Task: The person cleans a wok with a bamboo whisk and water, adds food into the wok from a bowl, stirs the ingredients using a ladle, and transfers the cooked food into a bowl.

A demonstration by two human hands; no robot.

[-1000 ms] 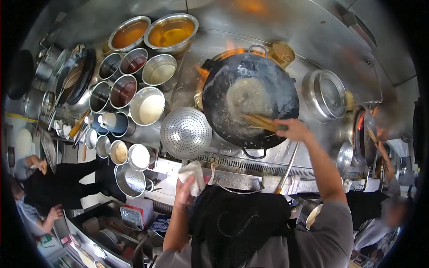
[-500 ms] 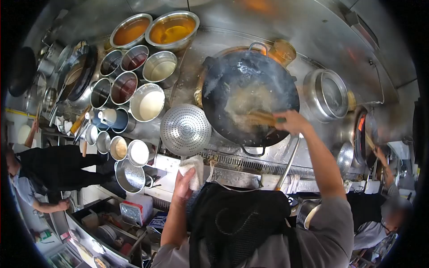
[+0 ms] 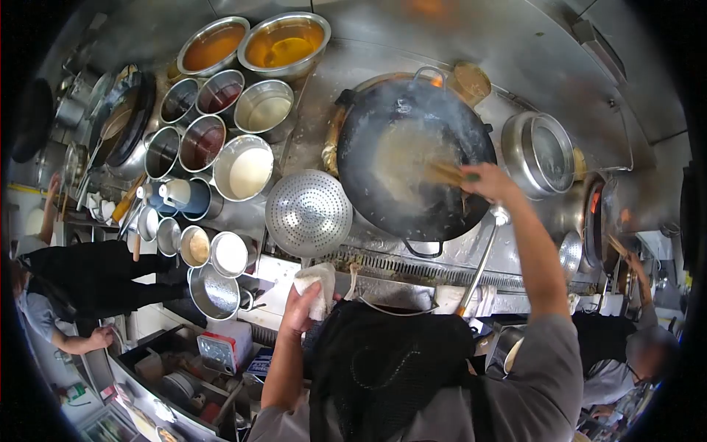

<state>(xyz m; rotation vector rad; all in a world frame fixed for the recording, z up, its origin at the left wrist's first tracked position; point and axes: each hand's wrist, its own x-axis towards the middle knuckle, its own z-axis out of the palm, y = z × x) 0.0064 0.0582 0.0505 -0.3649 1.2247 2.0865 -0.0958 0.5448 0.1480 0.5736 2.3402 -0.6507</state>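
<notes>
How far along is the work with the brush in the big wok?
Apparently done: liquid is in the wok.
In hand: the right hand holds the brush in it; the left hand grips a folded cloth.
Probably left: emptying the cloudy liquid, as it covers the wok's middle.

Right hand [image 3: 489, 184] gripping a bamboo brush [image 3: 446, 174] in the steaming, two-handled black wok [image 3: 390, 214].

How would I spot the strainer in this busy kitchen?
Start at the big black wok. Just to its left in the picture, beside the larger metal pot with white contents, lies a round silvery strainer. Small holes dot its face, unlike the solid wok and pot.
</notes>
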